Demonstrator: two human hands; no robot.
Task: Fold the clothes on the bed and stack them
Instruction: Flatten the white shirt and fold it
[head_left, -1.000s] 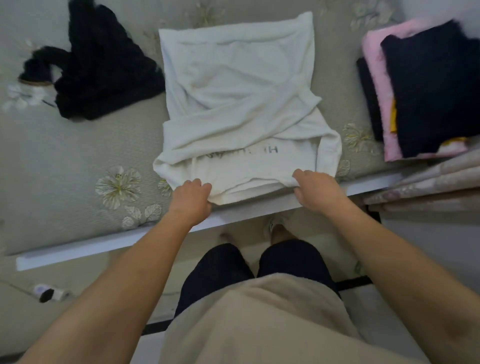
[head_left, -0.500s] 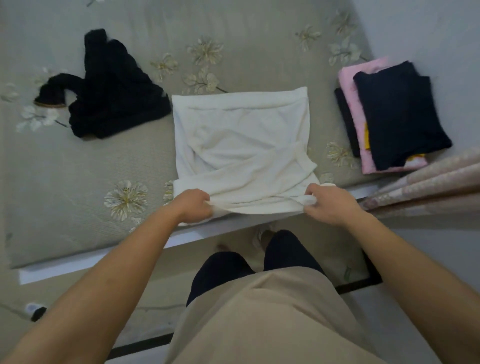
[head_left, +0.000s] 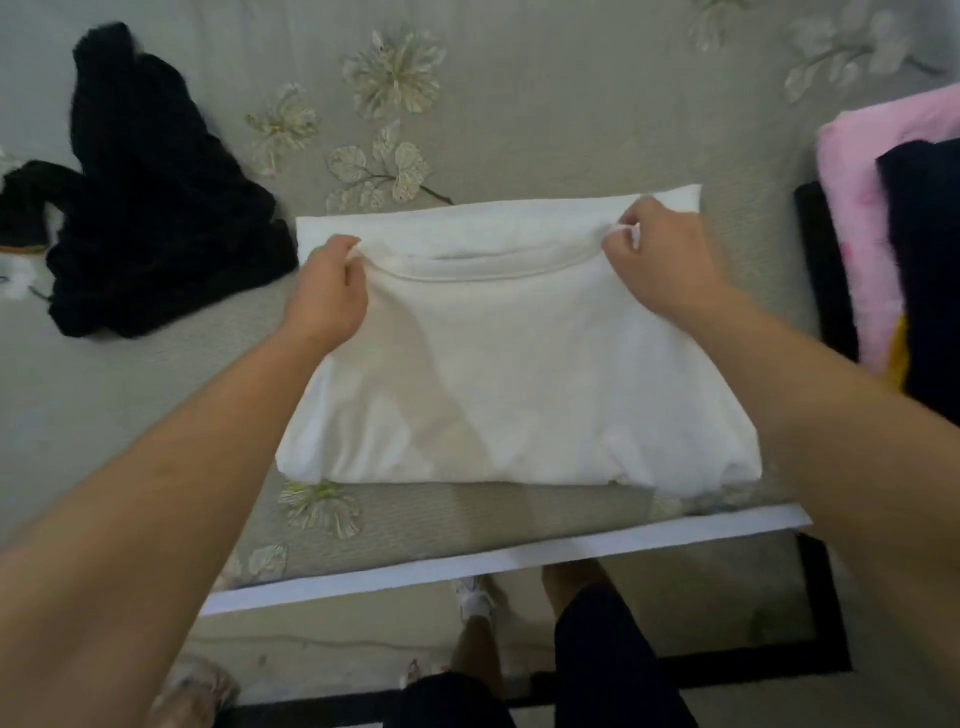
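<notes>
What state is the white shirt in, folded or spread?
Folded: the white shirt lies doubled into a compact rectangle on the bed; left hand and right hand pinch its top layer's far edge.

The white garment looks like soft, matt knit cloth, the bed cover a finely ribbed matt fabric with embroidered-looking flowers, the black garment possibly fuzzy knit.

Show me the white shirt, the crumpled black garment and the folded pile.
white shirt (head_left: 509, 374): head view, middle of its smooth top layer.
black garment (head_left: 156, 218): head view, centre of the crumpled heap.
folded pile (head_left: 852, 218): head view, its pink layer.
</notes>
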